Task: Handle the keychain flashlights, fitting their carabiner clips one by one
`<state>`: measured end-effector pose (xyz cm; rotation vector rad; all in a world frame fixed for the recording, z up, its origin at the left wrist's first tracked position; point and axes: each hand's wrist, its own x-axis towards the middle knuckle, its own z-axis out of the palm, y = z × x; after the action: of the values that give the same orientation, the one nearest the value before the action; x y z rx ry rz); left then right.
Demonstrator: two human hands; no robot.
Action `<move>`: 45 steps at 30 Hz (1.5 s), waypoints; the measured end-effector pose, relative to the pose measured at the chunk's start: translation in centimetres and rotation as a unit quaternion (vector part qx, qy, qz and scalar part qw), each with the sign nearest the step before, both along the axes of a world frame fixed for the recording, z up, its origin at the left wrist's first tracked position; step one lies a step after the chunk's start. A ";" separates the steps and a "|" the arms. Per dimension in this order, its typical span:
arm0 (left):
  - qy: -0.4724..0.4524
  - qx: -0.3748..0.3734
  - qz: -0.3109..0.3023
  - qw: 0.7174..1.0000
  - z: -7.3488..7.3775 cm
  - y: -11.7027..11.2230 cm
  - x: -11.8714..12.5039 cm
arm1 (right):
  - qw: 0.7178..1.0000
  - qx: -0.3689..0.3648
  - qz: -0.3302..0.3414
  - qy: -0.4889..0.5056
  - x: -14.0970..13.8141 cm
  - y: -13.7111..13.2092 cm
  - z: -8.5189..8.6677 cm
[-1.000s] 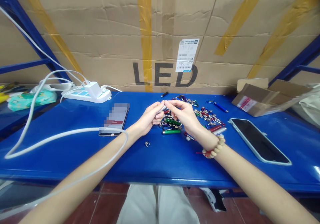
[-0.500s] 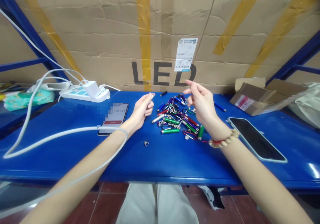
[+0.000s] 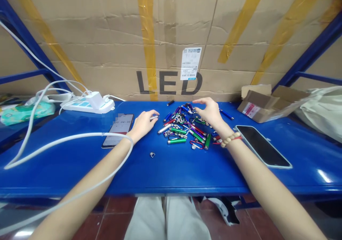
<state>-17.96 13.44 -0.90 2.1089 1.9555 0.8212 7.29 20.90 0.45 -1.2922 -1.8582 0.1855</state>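
Note:
A heap of small coloured keychain flashlights [image 3: 187,126] lies on the blue table [image 3: 171,168]. My left hand [image 3: 144,123] rests on the table left of the heap, fingers curled round a small silver flashlight [image 3: 154,117]. My right hand [image 3: 210,112] reaches over the far side of the heap with fingers bent down onto the pieces; what they touch is hidden. A tiny silver cap [image 3: 152,154] lies alone in front of the heap.
A phone showing a timer [image 3: 119,129] lies by my left wrist, a dark phone [image 3: 262,145] to the right. A white power strip [image 3: 88,103] with cables sits far left, an open carton [image 3: 267,102] and a plastic bag [image 3: 323,108] far right. A large cardboard box marked LED [image 3: 171,44] stands behind.
My hands, joined over the heap a second ago, have parted. The left lowered to the table with the silver flashlight. The right rose, then came down on the far side of the heap.

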 end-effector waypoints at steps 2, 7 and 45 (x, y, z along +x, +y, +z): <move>0.004 -0.009 -0.011 1.000 -0.1 0.1 -0.2 | 0.997 -0.008 -0.009 -0.071 0.3 0.2 -0.4; -0.005 -0.015 -0.037 0.999 -0.4 0.2 0.4 | 0.988 -0.078 -0.042 -0.129 0.9 0.5 -0.5; -0.233 -0.006 0.044 0.972 -0.4 1.0 -0.3 | 0.998 0.007 -0.058 -0.023 1.0 2.0 -2.1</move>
<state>-18.29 14.41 -1.34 1.6357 1.7962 1.1885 8.29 22.86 -1.66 -1.4015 -1.8141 0.0815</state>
